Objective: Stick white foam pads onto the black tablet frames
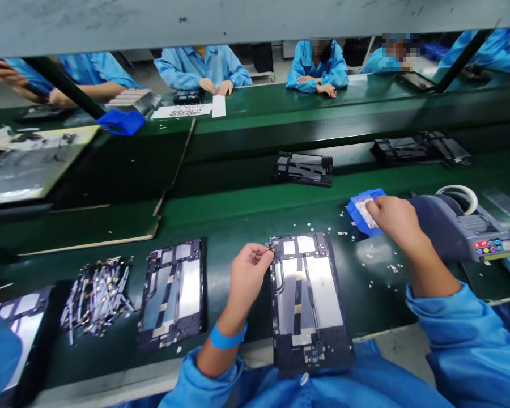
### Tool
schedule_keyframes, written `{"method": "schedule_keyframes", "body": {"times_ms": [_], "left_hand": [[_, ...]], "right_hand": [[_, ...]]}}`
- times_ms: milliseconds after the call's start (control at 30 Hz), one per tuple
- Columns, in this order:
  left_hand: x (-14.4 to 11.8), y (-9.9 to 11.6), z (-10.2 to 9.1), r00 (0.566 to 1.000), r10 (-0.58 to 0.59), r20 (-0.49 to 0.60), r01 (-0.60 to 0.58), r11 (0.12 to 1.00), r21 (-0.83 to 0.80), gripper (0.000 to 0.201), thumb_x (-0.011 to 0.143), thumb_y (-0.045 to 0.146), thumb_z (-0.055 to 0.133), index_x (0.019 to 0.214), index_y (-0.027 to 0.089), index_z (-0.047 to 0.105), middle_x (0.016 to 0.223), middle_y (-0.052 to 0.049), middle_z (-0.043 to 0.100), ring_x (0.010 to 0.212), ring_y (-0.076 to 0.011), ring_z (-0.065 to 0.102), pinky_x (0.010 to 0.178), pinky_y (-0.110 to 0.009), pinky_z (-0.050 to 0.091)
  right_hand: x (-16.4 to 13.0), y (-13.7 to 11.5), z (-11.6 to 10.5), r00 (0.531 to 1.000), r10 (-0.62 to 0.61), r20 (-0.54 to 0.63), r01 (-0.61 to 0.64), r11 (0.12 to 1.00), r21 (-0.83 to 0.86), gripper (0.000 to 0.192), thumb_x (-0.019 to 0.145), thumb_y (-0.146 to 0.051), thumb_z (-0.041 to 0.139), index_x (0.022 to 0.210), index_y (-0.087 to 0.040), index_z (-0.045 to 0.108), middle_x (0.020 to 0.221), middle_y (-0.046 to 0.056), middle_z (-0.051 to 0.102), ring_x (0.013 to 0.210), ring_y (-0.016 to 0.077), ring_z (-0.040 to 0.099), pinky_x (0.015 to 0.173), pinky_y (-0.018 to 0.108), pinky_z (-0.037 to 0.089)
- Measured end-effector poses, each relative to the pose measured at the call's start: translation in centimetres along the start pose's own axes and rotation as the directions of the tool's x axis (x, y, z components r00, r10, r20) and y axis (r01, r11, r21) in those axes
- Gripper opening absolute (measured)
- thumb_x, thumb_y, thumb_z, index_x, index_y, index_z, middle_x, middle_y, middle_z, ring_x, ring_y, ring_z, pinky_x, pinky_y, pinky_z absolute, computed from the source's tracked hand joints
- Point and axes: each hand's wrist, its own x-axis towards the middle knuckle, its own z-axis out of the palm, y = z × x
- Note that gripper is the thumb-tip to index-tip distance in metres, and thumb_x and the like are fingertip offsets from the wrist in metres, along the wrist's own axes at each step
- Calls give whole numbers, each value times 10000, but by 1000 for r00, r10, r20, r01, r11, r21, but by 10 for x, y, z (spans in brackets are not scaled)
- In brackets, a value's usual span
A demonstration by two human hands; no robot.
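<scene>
In the head view, a dark tablet frame [308,300] is seen lying flat at the near edge of the green table [238,221]. Its upper left corner is touched by the left hand [249,272], whose fingertips are pinched together there on something too small to tell. A blue tray [359,215] beside the tape dispenser [463,226] is gripped by the right hand [393,218]. A second frame [174,292] and a pile of metal strips [96,294] are seen further left.

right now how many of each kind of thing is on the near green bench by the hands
tablet frames: 2
blue trays: 1
tape dispensers: 1
piles of metal strips: 1
total: 5
</scene>
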Motion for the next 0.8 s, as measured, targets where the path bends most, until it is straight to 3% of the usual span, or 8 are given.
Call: {"method": "schedule_keyframes", "body": {"times_ms": [33, 100, 200, 300, 367, 533, 700, 800], "left_hand": [[0, 3, -3, 1000, 21, 14, -21, 999, 39, 165, 794, 342, 718, 844, 189, 681, 793, -29, 732, 735, -170, 671, 674, -265, 517], [0, 7, -11, 997, 78, 27, -81, 986, 142, 168, 844, 356, 674, 878, 195, 709, 847, -43, 756, 766, -184, 686, 692, -280, 527], [6, 11, -22, 973, 229, -4, -213, 910, 357, 194, 911, 367, 619, 903, 213, 736, 874, -46, 762, 794, -203, 690, 724, -305, 528], [11, 10, -30, 910, 394, 127, -399, 753, 523, 199, 952, 312, 577, 956, 232, 759, 938, -60, 770, 885, -230, 696, 829, -349, 530], [12, 7, -31, 855, 449, 258, -512, 654, 557, 230, 976, 275, 546, 1030, 237, 766, 1004, -73, 777, 959, -245, 695, 891, -373, 522], [12, -2, -28, 775, 491, 399, -627, 512, 588, 288, 1013, 256, 514, 1181, 232, 747, 1105, -95, 776, 983, -262, 689, 890, -392, 517], [15, -5, -29, 757, 521, 394, -645, 499, 579, 277, 996, 230, 562, 1200, 251, 748, 1105, -94, 773, 974, -262, 684, 871, -383, 507], [18, -6, -32, 726, 534, 433, -674, 430, 600, 288, 1003, 213, 550, 1214, 239, 744, 1093, -97, 770, 942, -257, 674, 847, -381, 501]], "right_hand": [[-2, 1, 0, 998, -32, 45, 31, 999, 33, 241, 902, -260, 551, 742, -180, 712, 780, 103, 729, 753, 235, 643, 659, 302, 379], [-15, -18, 7, 968, -212, 132, 177, 956, 235, 216, 912, -251, 552, 879, -191, 757, 881, 76, 769, 814, 220, 679, 700, 286, 425], [-39, -78, 27, 875, -432, 217, 298, 835, 463, 205, 921, -242, 574, 887, -223, 775, 891, 23, 785, 807, 180, 698, 699, 256, 442], [-45, -130, 47, 821, -482, 307, 328, 838, 437, 257, 926, -321, 629, 736, -210, 761, 759, 34, 760, 704, 175, 677, 618, 260, 395], [-41, -149, 57, 801, -479, 358, 345, 859, 377, 324, 916, -371, 648, 654, -205, 738, 679, 43, 728, 641, 175, 648, 571, 269, 354], [-33, -155, 67, 797, -444, 410, 359, 893, 271, 279, 867, -295, 652, 612, -214, 733, 619, 39, 699, 587, 168, 611, 527, 279, 298], [-39, -157, 69, 811, -431, 395, 366, 901, 232, 271, 886, -333, 652, 668, -215, 761, 672, 59, 731, 610, 188, 633, 538, 291, 303], [-41, -160, 70, 819, -435, 375, 390, 901, 192, 275, 899, -342, 641, 692, -214, 768, 716, 73, 749, 665, 204, 660, 558, 294, 316]]}}
